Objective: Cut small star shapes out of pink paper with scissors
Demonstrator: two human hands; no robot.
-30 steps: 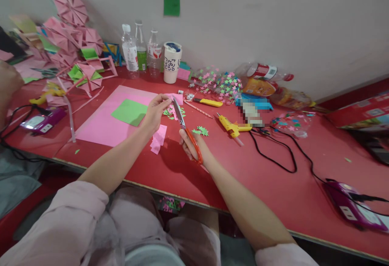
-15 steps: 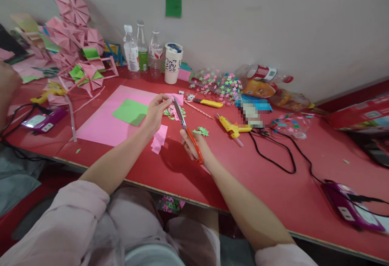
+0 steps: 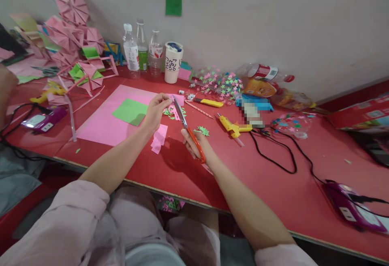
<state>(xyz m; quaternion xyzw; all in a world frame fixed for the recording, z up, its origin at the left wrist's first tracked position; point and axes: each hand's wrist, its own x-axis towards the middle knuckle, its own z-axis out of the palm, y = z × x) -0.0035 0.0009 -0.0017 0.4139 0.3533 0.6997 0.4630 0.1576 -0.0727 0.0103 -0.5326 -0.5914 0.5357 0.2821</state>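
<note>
My left hand (image 3: pixel 156 111) pinches a small piece of pink paper (image 3: pixel 179 99) over the red table. In my right hand (image 3: pixel 197 146) is a pair of scissors (image 3: pixel 194 141) with orange handles, its blades pointing away from me and meeting the paper near my left fingertips. Under the blades lie pink and green paper scraps (image 3: pixel 173 114). Several green paper stars (image 3: pixel 203 131) lie just beyond my right hand. Folded pink paper pieces (image 3: pixel 159 139) rest below my left wrist. A green square sheet (image 3: pixel 130 112) lies on a larger pink sheet (image 3: pixel 100 126) to the left.
A yellow glue gun (image 3: pixel 232 127) with a black cord and a yellow utility knife (image 3: pixel 209 102) lie to the right. Bottles (image 3: pixel 131 53) and a white cup (image 3: pixel 173 63) stand along the wall. Pink paper structures (image 3: pixel 73 35) fill the far left, near another person's hand (image 3: pixel 7 81).
The scissors and my right hand have shifted very slightly. My left hand keeps its hold on the pink paper in nearly the same place.
</note>
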